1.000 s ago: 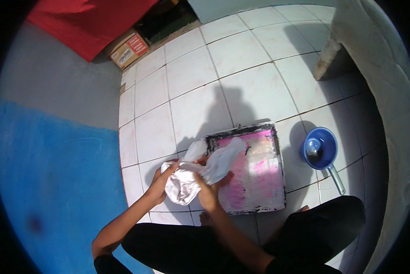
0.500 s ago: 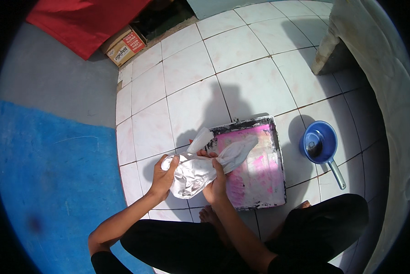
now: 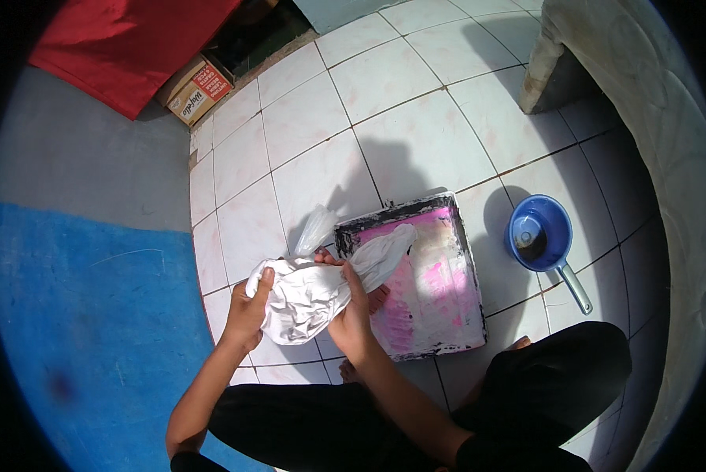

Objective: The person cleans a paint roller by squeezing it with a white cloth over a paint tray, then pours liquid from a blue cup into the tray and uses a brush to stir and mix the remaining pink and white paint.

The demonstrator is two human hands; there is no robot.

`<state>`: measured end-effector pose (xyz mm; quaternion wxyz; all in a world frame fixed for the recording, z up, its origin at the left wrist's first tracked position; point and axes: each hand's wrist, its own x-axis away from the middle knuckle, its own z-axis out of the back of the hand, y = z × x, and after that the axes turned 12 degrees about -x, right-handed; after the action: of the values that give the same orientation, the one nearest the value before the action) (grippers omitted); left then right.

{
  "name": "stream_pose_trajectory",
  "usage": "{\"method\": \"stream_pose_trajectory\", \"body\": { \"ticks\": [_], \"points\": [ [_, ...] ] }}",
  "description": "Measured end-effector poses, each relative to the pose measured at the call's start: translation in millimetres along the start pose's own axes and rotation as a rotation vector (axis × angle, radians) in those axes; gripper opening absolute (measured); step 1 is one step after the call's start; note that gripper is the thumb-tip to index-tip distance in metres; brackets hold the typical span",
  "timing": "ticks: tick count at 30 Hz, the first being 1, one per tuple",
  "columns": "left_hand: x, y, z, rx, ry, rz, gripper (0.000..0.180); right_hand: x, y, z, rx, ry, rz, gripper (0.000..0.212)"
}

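Observation:
A crumpled white cloth (image 3: 302,295) is bunched between my two hands, above the near left edge of the tray. My left hand (image 3: 247,317) grips its left side, thumb on top. My right hand (image 3: 351,318) is closed round the gathered right part, and a loose end (image 3: 388,252) of the cloth sticks out over the tray. Behind the bundle is a clear, wrinkled plastic piece (image 3: 317,230); whether it is joined to the cloth I cannot tell. The shallow square tray (image 3: 471,287) lies on the floor, smeared pink and white inside, with black patches along its rim.
To the tray's right a blue dipper (image 3: 540,234) stands on the white tiled floor (image 3: 400,118), handle toward me. A blue and grey wall (image 3: 93,291) bounds the left. Far left are a cardboard box (image 3: 198,92) and red cloth (image 3: 125,47). A pale draped structure (image 3: 636,79) stands right.
The view has shifted slightly, so the tray and dipper sit a little further left. Both hands still hold the cloth, which has turned slightly; the clear plastic piece stands more upright behind it.

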<state>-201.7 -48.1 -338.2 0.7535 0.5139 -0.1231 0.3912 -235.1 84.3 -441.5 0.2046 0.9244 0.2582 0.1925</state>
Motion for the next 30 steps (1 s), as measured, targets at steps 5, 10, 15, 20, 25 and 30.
{"method": "stream_pose_trajectory", "body": {
  "ticks": [5, 10, 15, 20, 25, 30],
  "points": [
    [35.7, 30.4, -27.3, -0.317, 0.097, -0.351, 0.041, 6.7, 3.4, -9.9, -0.035, -0.087, 0.022, 0.047],
    [45.4, 34.4, -40.7, 0.024, 0.088, -0.248, 0.049, 11.4, -8.1, -19.1, 0.098, -0.182, -0.077, 0.059],
    [35.4, 26.2, -39.5, 0.117, 0.202, -0.052, 0.060, 18.5, -10.1, -33.1, 0.298, -0.193, -0.053, 0.079],
    [30.5, 25.7, -46.1, -0.007, 0.212, -0.093, 0.041, 22.2, -7.9, -21.7, 0.285, -0.018, -0.099, 0.065],
    [10.8, 5.1, -49.8, -0.010, 0.045, -0.275, 0.037, 10.7, -17.6, 31.4, 0.128, 0.147, -0.203, 0.054],
    [30.2, 20.9, -41.8, -0.364, 0.022, -0.412, 0.044, 14.4, -12.2, 38.6, 0.014, 0.277, -0.259, 0.036]
  ]
}}
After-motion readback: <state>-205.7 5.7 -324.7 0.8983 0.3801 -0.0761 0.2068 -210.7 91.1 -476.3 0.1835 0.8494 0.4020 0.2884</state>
